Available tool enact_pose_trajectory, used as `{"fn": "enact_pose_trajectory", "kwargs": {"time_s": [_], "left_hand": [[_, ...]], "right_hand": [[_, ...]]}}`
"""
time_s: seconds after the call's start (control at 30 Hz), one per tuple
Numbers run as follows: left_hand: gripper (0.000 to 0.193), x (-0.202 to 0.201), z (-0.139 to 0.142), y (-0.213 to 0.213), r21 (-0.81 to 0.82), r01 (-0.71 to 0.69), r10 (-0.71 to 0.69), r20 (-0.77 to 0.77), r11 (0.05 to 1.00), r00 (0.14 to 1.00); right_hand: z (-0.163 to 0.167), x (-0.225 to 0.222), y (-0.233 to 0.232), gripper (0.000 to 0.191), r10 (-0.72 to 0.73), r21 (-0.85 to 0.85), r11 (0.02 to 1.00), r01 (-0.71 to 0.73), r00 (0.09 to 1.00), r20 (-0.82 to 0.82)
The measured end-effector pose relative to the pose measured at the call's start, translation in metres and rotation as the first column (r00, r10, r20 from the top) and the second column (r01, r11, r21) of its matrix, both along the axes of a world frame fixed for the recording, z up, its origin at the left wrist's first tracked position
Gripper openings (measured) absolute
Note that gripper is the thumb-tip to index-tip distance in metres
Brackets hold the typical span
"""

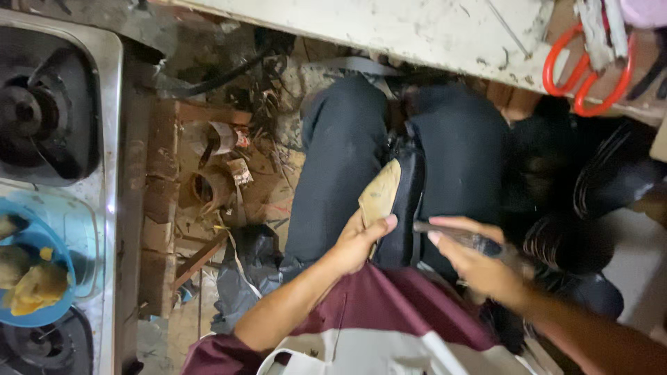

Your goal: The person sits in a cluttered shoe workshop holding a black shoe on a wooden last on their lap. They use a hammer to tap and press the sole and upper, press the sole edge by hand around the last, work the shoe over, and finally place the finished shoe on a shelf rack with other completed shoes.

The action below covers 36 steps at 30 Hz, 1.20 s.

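Head view: left hand [358, 243] just below centre, fingers clenched round the heel end of a black shoe [406, 201] with a tan insole, which rests in the lap between the two dark-trousered knees [344, 153]. Right hand [472, 260] at 4 o'clock of the shoe, closed on a thin dark tool [455, 236] whose tip points at 9 o'clock and sits just beside the shoe's edge; tool type hard to make out, blurred. Tight space: a scuffed white board edge [417, 31] runs across 12 o'clock right above the knees. Steel stove top [111, 173] walls off 9 o'clock, with a blue plate of yellowish food [31, 278] at 8 o'clock, cut off by the frame. Open gap only between stove and left knee, and it is cluttered: bricks, scraps, a grey plastic bag [246, 271] on a dirt floor. Red-handled scissors [587, 69] at 1 o'clock, partly cut off at the top. At 3 o'clock a pile of dark footwear [597, 187], outlines lost in shadow. Maroon and white shirt [389, 319] hides the lower lap.
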State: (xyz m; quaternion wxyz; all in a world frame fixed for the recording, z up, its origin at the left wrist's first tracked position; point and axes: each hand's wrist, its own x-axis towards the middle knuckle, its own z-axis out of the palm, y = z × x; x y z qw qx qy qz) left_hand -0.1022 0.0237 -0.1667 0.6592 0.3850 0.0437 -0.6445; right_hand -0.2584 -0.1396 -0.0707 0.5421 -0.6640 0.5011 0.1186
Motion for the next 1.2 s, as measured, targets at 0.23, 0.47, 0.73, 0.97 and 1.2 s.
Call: {"fn": "enact_pose_trajectory", "kwargs": {"time_s": [0.23, 0.47, 0.73, 0.97, 1.2], "left_hand": [[0.058, 0.001, -0.005, -0.001, 0.006, 0.033, -0.033, 0.067, 0.999, 0.997], [0.054, -0.005, -0.013, 0.002, 0.060, 0.078, -0.090, 0.232, 0.995, 0.969], [0.056, -0.007, -0.014, -0.005, 0.039, 0.052, -0.059, 0.184, 0.998, 0.981], [0.058, -0.003, -0.008, 0.003, -0.006, 0.027, -0.027, 0.038, 1.000, 0.999], [0.058, -0.008, -0.016, 0.000, 0.018, -0.010, 0.010, 0.008, 1.000, 1.000]], "right_hand": [[0.011, -0.021, -0.002, 0.037, -0.224, 0.294, 0.942, 0.165, 0.958, 0.180], [-0.020, -0.044, 0.021, 0.032, 0.078, -0.080, 0.995, -0.057, 0.950, 0.302], [-0.015, -0.018, 0.009, 0.030, 0.144, -0.126, 0.986, -0.109, 0.938, 0.314], [0.013, -0.045, 0.010, 0.038, 0.082, 0.091, 0.992, -0.087, 0.995, 0.061], [-0.021, -0.055, 0.029, 0.031, 0.154, 0.007, 0.987, -0.163, 0.947, 0.281]]}}
